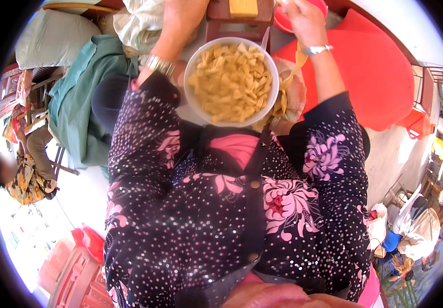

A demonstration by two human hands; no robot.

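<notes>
A white plastic bowl point(189, 100) full of cut yellowish-brown pieces point(232, 82) stands between my forearms. Beyond it is a small dark-red wooden stool point(221, 30) with a yellow block point(243, 8) on top. My left hand point(184, 14) reaches past the bowl's left side, beside the stool; its fingers are cut off by the upper edge. On the right, my right hand point(302, 19) is over a red basin point(283, 21), its fingers closed around something pale, mostly out of view. A long yellowish-brown strip point(299, 60) hangs beside that wrist.
Red cloth point(365, 77) spreads at the right, with more strips point(281, 102) on a pale bag point(296, 92) near the bowl. Sacks point(60, 41) and a green cloth point(85, 102) lie at the left. Another person point(29, 174) sits far left, near a red chair point(80, 277).
</notes>
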